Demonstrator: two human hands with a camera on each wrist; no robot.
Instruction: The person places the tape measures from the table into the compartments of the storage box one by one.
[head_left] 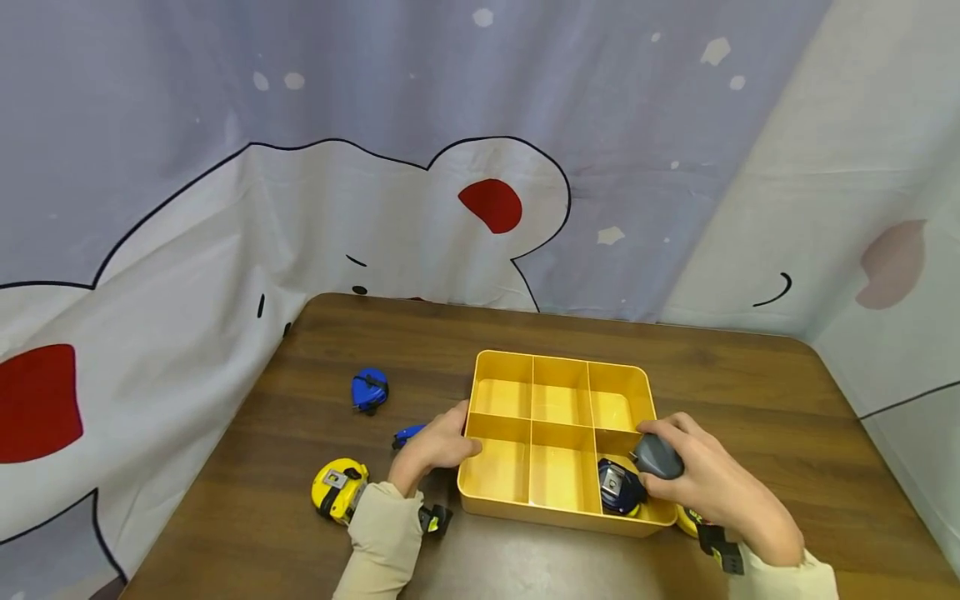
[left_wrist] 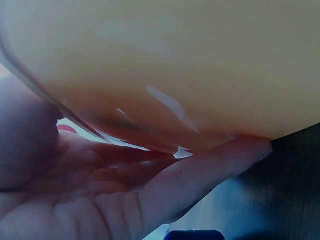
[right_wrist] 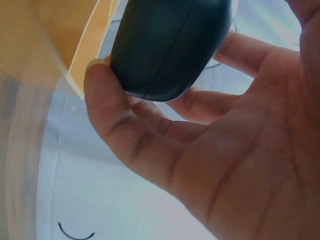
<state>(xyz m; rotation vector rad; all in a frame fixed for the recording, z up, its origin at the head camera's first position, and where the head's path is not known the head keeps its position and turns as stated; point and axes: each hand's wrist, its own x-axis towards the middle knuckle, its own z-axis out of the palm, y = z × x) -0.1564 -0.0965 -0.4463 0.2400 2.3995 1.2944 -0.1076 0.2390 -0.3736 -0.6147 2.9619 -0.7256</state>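
Head view: brown wood-grain counter (head_left: 780, 392) backed by a grey-lilac and white printed fabric curtain (head_left: 390, 75) that hangs behind its far edge. Shallow yellow plastic tray (head_left: 566, 521), rectangular, six compartments in two rows of three, sits around mid-counter, well apart from the left and right edges and short of the far edge.

Left hand (head_left: 438, 440) at the tray's left wall. Its fingers pinch that wall, thumb over the rim, others along the outside; the left wrist view has them pressed against the smooth plastic.

Right hand (head_left: 697, 462) at the tray's right side. Its fingers are part-curled, closed round a dark grey, rounded, smooth-cased tape measure (head_left: 660, 457), held above the near-right compartment. In the right wrist view the case is gripped between fingertips and thumb side, clear of the palm. Whether it touches the rim: cannot tell.

In that same compartment: a navy tape measure with a silver metal clip (head_left: 620, 489).

Toward the counter's left edge, a yellow-and-black round tape measure (head_left: 340, 490), near the left forearm; farther back, toward the far-left corner, a blue tape measure with a black strap (head_left: 370, 390). Just beside the left hand, a small blue object (head_left: 408, 435), partly hidden. A yellow rounded object (head_left: 686, 521) lies beside the tray's near-right corner, partly behind the right wrist.
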